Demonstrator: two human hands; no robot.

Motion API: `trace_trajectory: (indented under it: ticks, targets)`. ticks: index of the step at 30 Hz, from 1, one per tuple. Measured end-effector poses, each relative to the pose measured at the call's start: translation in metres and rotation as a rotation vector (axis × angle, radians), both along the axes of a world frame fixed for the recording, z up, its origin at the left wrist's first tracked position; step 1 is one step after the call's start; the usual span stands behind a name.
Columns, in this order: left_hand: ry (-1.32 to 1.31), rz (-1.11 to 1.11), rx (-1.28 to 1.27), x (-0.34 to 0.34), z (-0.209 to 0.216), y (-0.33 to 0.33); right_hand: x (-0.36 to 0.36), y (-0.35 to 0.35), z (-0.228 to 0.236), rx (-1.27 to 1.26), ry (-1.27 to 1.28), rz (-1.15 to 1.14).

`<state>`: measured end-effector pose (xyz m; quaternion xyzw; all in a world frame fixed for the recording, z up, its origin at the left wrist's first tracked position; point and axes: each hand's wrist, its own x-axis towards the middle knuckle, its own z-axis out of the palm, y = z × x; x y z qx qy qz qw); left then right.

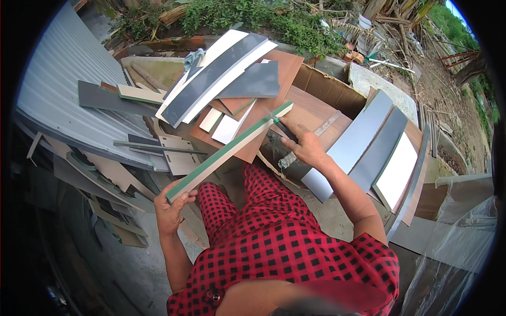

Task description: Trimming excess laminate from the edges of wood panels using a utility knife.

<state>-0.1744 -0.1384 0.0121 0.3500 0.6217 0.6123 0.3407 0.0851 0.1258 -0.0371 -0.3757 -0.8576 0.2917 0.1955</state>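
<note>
Two hands on a long green-edged strip, with a dark-handled tool at its far end

The fingers of the left hand are gripping the near end of a long, narrow, straight board strip with a pale beige face and a green edge; the thumb is pressed close to this end. The fingers of the right hand are curled around a small dark-handled tool with a thin metal tip, and its index finger is stretched along the handle. The tip is at the green edge, near the far end of the strip; whether it cuts into the material I cannot tell. The strip is held in the air in front of the body, slanting from the lower left to the upper right, above the legs in red-and-black checked trousers.

Just beyond the strip there is a loose pile, where a long dark grey board with white borders lies over a brown wood-grain board. To the right of the pile is a brown cardboard box. Farther right, a light grey flat board, a dark grey flat board and a white flat board lie side by side. On the left side stands a pale corrugated metal sheet. At the far edge grow green leafy plants, and at the lower right hangs a clear, wrinkled plastic sheet.
</note>
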Motion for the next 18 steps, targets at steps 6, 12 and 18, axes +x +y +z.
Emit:
trace_trajectory:
  ticks: [6,12,18]
  targets:
    - [-0.015,-0.008,0.004,0.001,-0.004,-0.001,-0.012,-0.021,0.006,-0.027,-0.087,0.097]
    - [0.049,0.022,0.036,0.006,-0.010,-0.002,0.010,0.045,-0.054,-0.125,-0.098,-0.270]
    - [-0.099,0.033,-0.068,0.006,-0.021,-0.007,-0.001,0.008,-0.031,-1.175,0.623,-0.148]
